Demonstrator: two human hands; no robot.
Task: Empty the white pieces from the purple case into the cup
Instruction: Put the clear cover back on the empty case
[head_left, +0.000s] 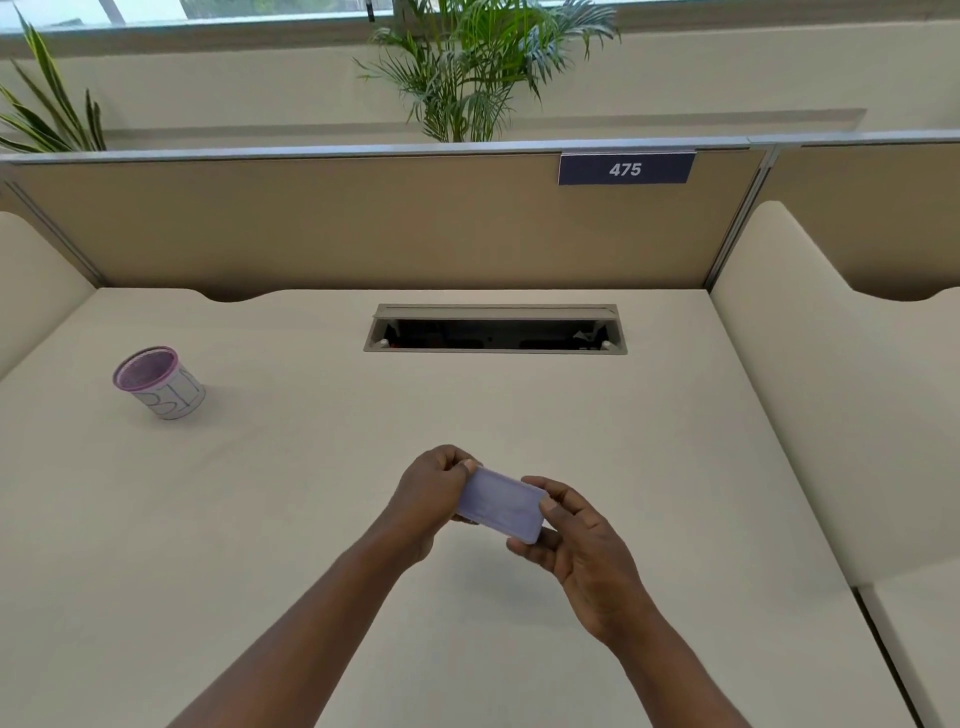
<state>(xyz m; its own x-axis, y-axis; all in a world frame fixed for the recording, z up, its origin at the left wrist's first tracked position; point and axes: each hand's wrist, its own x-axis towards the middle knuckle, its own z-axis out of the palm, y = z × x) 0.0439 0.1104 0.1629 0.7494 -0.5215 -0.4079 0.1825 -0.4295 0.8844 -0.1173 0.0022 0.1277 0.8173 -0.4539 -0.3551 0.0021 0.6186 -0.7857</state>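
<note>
A pale purple rectangular case (503, 505) is held above the middle of the desk, its lid closed and its broad face toward me. My left hand (431, 493) grips its left end with thumb on top. My right hand (576, 540) grips its right end, fingers wrapped under it. No white pieces show; the inside of the case is hidden. The cup (158, 383), white with a purple mesh rim, stands upright at the far left of the desk, well away from both hands.
A cream desk (311, 493) with an open cable slot (494, 330) at the back centre. A tan partition (363, 223) with a "475" sign (625, 169) bounds the rear, with side dividers left and right. Plants rise behind it.
</note>
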